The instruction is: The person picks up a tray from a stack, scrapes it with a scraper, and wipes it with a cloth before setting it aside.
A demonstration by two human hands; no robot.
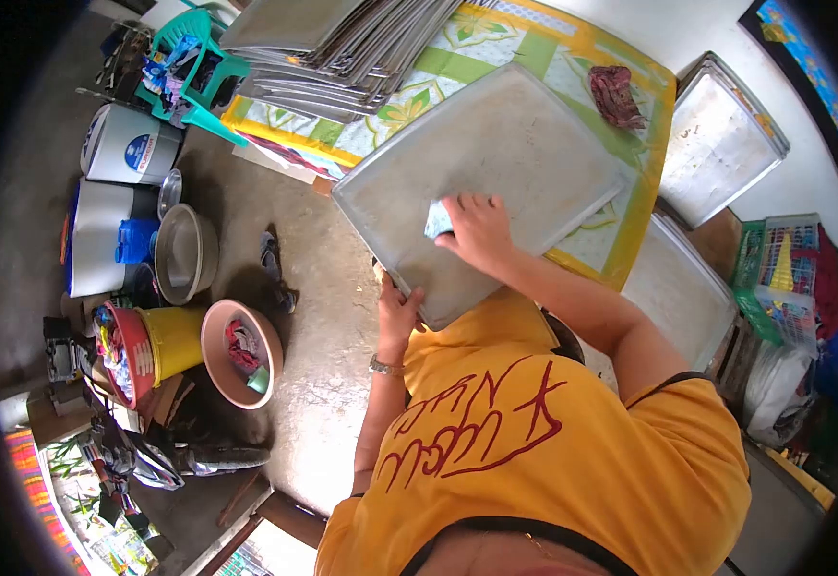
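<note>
A large metal tray (525, 144) lies tilted, partly over the table and partly over my lap. My left hand (400, 312) grips the tray's near left edge, with a watch on that wrist. Pressed on the tray's surface, my right hand (477, 228) holds a light blue cloth (437, 219) under curled fingers. A crumpled dark red cloth (616, 97) rests on the table beyond the tray.
The table (467, 65) has a green and yellow cover and bears a stack of trays (342, 53). More trays (721, 134) lean at the right. Basins (242, 353), buckets and a green chair (193, 34) stand at the left.
</note>
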